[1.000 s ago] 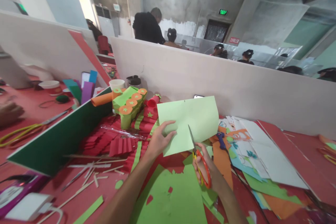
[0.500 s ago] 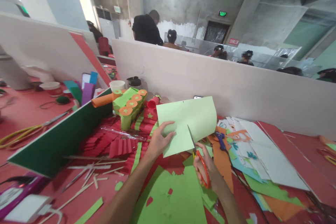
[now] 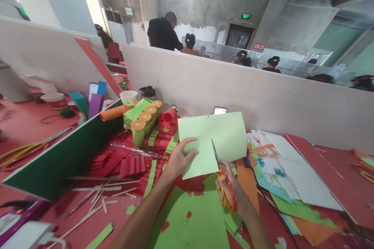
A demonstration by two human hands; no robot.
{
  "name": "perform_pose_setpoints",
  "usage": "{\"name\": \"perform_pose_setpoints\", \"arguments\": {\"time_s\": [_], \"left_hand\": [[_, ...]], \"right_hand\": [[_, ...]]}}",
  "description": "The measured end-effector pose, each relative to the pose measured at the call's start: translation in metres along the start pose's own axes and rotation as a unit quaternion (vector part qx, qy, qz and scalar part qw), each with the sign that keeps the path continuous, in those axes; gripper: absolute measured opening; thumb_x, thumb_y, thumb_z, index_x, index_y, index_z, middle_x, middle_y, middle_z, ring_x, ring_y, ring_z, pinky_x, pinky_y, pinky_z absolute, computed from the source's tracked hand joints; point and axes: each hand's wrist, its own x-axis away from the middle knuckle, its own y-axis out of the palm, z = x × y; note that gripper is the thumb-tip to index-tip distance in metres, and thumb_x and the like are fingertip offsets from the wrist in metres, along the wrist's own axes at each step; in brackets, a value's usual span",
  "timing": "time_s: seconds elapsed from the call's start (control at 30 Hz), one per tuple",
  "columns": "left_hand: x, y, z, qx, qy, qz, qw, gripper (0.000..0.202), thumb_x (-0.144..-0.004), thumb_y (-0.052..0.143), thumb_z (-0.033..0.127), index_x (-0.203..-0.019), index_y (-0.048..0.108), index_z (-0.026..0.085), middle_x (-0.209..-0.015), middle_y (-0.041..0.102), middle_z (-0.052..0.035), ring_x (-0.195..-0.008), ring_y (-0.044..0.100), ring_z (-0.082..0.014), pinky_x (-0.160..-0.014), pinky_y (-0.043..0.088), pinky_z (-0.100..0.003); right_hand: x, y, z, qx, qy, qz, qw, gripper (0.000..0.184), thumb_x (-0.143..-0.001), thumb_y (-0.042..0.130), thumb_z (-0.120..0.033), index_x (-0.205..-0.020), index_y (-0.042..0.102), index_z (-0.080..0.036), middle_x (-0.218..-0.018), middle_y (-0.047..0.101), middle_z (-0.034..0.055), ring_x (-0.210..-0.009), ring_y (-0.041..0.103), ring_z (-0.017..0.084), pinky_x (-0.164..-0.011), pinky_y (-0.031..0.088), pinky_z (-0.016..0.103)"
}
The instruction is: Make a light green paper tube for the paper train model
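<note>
A light green sheet of paper (image 3: 228, 132) is held up over the table, its right side curling. My left hand (image 3: 181, 159) grips its lower left part, with the thumb and fingers on the near face. In my right hand (image 3: 229, 186) are scissors (image 3: 215, 151) with orange and yellow handles. One blade lies across the front of the sheet, pointing up and left; the other blade is hidden behind the paper. Under both hands lies a larger, brighter green sheet (image 3: 187, 218) with ragged cut edges and small red patches on it.
Left stand a green-and-orange paper model (image 3: 142, 118), red pleated paper (image 3: 133, 165) and a dark green board (image 3: 67, 151). Thin wooden sticks (image 3: 96, 202) lie near my left forearm. A phone (image 3: 220, 111) leans by the white partition (image 3: 248, 93). White sheets (image 3: 304, 175) and scraps are at right.
The scissors and right hand have shifted slightly down and right, and the handles look wider apart. The sheet sits a little lower and further right, showing more of the phone behind it.
</note>
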Motion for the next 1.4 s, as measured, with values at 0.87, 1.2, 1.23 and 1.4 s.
{"name": "perform_pose_setpoints", "arguments": {"time_s": [0.87,1.2,1.23,1.4], "left_hand": [[0.002,0.004,0.005,0.045,-0.017,-0.022,0.999,0.034,-0.081,0.067,0.033,-0.114,0.065,0.025,-0.121,0.067,-0.0024,-0.112,0.061,-0.0232,-0.098,0.047,-0.034],[0.004,0.007,0.007,0.054,-0.023,-0.024,0.998,0.035,-0.081,0.067,0.034,-0.114,0.066,0.025,-0.119,0.068,-0.002,-0.11,0.061,-0.0217,-0.094,0.05,-0.034],[0.004,0.007,0.007,0.053,-0.024,-0.022,0.998,0.035,-0.081,0.067,0.034,-0.114,0.066,0.025,-0.12,0.068,-0.002,-0.11,0.061,-0.0219,-0.095,0.049,-0.034],[0.004,0.008,0.007,0.051,-0.017,-0.019,0.998,0.034,-0.082,0.067,0.032,-0.115,0.065,0.025,-0.122,0.067,-0.0022,-0.116,0.059,-0.0222,-0.103,0.044,-0.036]], "right_hand": [[-0.005,0.001,0.007,-0.045,-0.023,0.018,0.999,0.055,-0.089,0.039,-0.069,-0.125,0.032,-0.027,-0.066,0.047,-0.0079,-0.041,0.04,0.007,-0.038,0.04,0.018],[0.0,0.002,-0.007,0.0,0.002,0.057,0.998,0.052,-0.09,0.041,-0.066,-0.121,0.037,-0.024,-0.061,0.047,-0.0088,-0.039,0.04,0.008,-0.038,0.04,0.018],[0.0,0.003,-0.008,-0.001,0.005,0.06,0.998,0.051,-0.09,0.042,-0.065,-0.12,0.037,-0.025,-0.061,0.047,-0.0088,-0.039,0.039,0.007,-0.038,0.04,0.018],[-0.001,0.004,-0.006,-0.02,0.014,0.065,0.998,0.049,-0.09,0.044,-0.064,-0.119,0.037,-0.026,-0.057,0.045,-0.0105,-0.036,0.037,0.007,-0.034,0.037,0.017]]}}
